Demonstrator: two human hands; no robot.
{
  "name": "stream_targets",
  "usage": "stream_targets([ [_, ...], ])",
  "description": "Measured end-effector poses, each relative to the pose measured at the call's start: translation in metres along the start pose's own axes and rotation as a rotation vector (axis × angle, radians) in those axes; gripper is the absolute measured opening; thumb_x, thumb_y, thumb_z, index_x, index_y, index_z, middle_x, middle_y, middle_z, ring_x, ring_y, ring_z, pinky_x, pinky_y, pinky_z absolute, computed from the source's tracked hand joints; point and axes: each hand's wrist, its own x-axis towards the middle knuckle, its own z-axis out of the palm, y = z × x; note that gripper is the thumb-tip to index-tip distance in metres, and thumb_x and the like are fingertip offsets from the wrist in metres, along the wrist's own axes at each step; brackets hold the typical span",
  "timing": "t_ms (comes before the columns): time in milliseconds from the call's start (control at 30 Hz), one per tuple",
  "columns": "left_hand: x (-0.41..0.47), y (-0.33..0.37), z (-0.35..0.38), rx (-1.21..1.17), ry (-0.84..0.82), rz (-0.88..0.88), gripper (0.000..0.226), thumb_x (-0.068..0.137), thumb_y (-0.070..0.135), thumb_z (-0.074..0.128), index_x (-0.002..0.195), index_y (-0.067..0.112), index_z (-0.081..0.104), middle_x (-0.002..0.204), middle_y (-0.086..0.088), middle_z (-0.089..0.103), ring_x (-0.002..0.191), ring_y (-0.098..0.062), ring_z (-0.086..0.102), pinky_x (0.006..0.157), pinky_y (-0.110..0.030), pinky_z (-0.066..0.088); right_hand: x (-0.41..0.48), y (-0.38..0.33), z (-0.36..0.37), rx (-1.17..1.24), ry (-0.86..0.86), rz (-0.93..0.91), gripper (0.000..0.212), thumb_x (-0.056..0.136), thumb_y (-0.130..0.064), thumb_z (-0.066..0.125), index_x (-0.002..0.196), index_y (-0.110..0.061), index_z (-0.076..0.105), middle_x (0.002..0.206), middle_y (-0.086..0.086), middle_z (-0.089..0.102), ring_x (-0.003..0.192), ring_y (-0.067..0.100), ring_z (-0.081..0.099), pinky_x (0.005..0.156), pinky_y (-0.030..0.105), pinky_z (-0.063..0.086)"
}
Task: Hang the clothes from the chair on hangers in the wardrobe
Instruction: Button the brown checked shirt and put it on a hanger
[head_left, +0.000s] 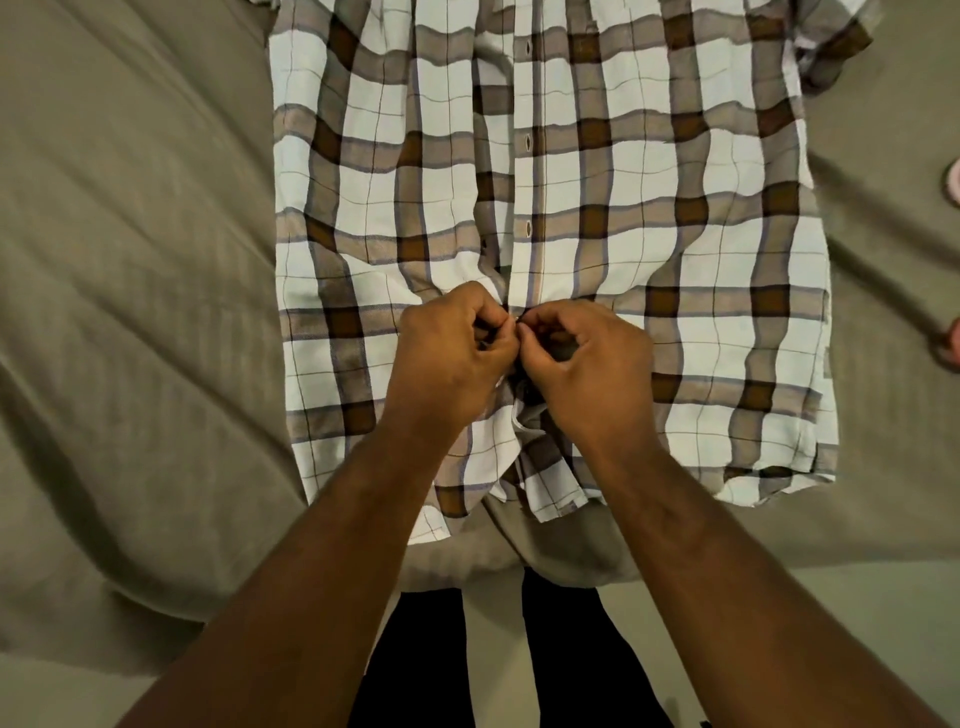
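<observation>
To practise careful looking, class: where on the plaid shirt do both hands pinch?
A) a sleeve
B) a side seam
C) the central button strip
C: the left hand and right hand meet, pinching, at the central button strip of the plaid shirt.

A dull olive-beige bedcover (130, 270) fills most of the view, spreading from the far edge down to the near side, where it hangs over the edge of the bed. Broad soft creases run slantwise across its left part, and long folds cross its right part. At the far right edge, two small pink things lie on the cover, one (954, 188) farther off and one (955, 347) nearer, both cut off by the frame and too little seen to name. A pale floor (841, 618) shows along the near side.
</observation>
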Motion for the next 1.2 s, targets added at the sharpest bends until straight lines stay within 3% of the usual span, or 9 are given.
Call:
stream_targets([
  [100, 0.002, -0.003, -0.003, -0.049, -0.021, 0.004, 0.007, 0.089, 0.016, 0.075, 0.089, 0.010, 0.072, 0.078, 0.005, 0.072, 0.069, -0.007, 0.068, 0.065, -0.030, 0.059, 0.002, -0.001, -0.001, 0.088, 0.006, 0.048, 0.005, 0.087, -0.018, 0.072, 0.088, -0.021, 0.076, 0.080, -0.011, 0.068, 0.076, 0.003, 0.062, 0.065, 0.009, 0.047],
  [233, -0.003, -0.003, 0.003, -0.134, 0.008, -0.071, 0.006, 0.089, 0.014, 0.075, 0.088, 0.009, 0.072, 0.079, 0.002, 0.073, 0.069, -0.011, 0.070, 0.066, -0.032, 0.060, 0.002, 0.004, -0.001, 0.194, -0.042, 0.116, 0.009, 0.086, -0.017, 0.069, 0.079, -0.018, 0.074, 0.074, -0.003, 0.068, 0.071, 0.014, 0.063, 0.063, 0.029, 0.051],
  [333, -0.008, -0.002, 0.010, -0.098, 0.030, -0.129, 0.009, 0.089, 0.013, 0.073, 0.084, 0.011, 0.067, 0.076, 0.003, 0.069, 0.070, -0.012, 0.067, 0.064, -0.022, 0.056, -0.004, 0.004, 0.000, 0.168, 0.002, 0.077, 0.008, 0.086, -0.014, 0.069, 0.079, -0.017, 0.074, 0.073, -0.004, 0.066, 0.073, 0.012, 0.059, 0.062, 0.026, 0.048],
  [500, -0.008, -0.008, 0.009, -0.184, 0.031, -0.181, 0.013, 0.089, 0.010, 0.073, 0.082, 0.017, 0.064, 0.080, 0.000, 0.071, 0.075, -0.016, 0.071, 0.072, -0.042, 0.061, -0.013, 0.008, 0.006, 0.280, 0.017, 0.197, 0.009, 0.091, -0.020, 0.074, 0.099, -0.023, 0.078, 0.088, -0.012, 0.075, 0.080, 0.003, 0.070, 0.074, 0.027, 0.060],
  [600, -0.007, -0.007, 0.008, -0.191, 0.037, -0.165, 0.019, 0.087, 0.008, 0.074, 0.079, 0.021, 0.063, 0.078, -0.001, 0.072, 0.073, -0.016, 0.071, 0.070, -0.043, 0.061, -0.013, 0.011, 0.004, 0.354, -0.033, 0.185, 0.016, 0.091, -0.019, 0.075, 0.107, -0.023, 0.077, 0.093, -0.010, 0.076, 0.083, 0.006, 0.073, 0.078, 0.027, 0.061],
  [700, -0.007, -0.005, 0.006, -0.225, 0.036, -0.178, 0.014, 0.085, 0.008, 0.076, 0.081, 0.017, 0.067, 0.078, 0.000, 0.072, 0.071, -0.015, 0.072, 0.068, -0.039, 0.062, -0.011, 0.011, 0.000, 0.274, -0.088, 0.053, 0.021, 0.091, -0.016, 0.074, 0.111, -0.023, 0.076, 0.097, -0.010, 0.075, 0.085, 0.004, 0.072, 0.078, 0.017, 0.058],
  [900, -0.008, -0.006, 0.007, -0.242, 0.002, -0.178, 0.013, 0.084, 0.006, 0.076, 0.082, 0.016, 0.068, 0.077, -0.003, 0.072, 0.071, -0.019, 0.072, 0.068, -0.042, 0.062, -0.014, 0.007, 0.005, 0.253, -0.095, 0.135, 0.021, 0.089, -0.016, 0.076, 0.109, -0.022, 0.073, 0.092, -0.012, 0.074, 0.082, 0.002, 0.070, 0.073, 0.011, 0.055],
  [1067, -0.008, -0.011, 0.005, -0.371, -0.021, -0.181, 0.009, 0.086, 0.003, 0.075, 0.087, 0.001, 0.067, 0.078, -0.011, 0.074, 0.070, -0.023, 0.075, 0.068, -0.044, 0.063, -0.014, 0.007, 0.005, 0.646, -0.141, 0.360, 0.020, 0.090, -0.008, 0.073, 0.108, -0.016, 0.075, 0.093, 0.002, 0.077, 0.086, 0.014, 0.075, 0.077, 0.031, 0.063],
  [1200, -0.009, -0.014, 0.006, -0.428, -0.009, -0.221, 0.011, 0.087, 0.002, 0.074, 0.091, -0.001, 0.064, 0.082, -0.013, 0.074, 0.073, -0.019, 0.075, 0.066, -0.027, 0.061, -0.010, 0.009, 0.003, 0.801, -0.204, 0.474, 0.022, 0.090, -0.002, 0.072, 0.109, -0.012, 0.075, 0.096, 0.005, 0.078, 0.090, 0.019, 0.076, 0.080, 0.034, 0.063],
])
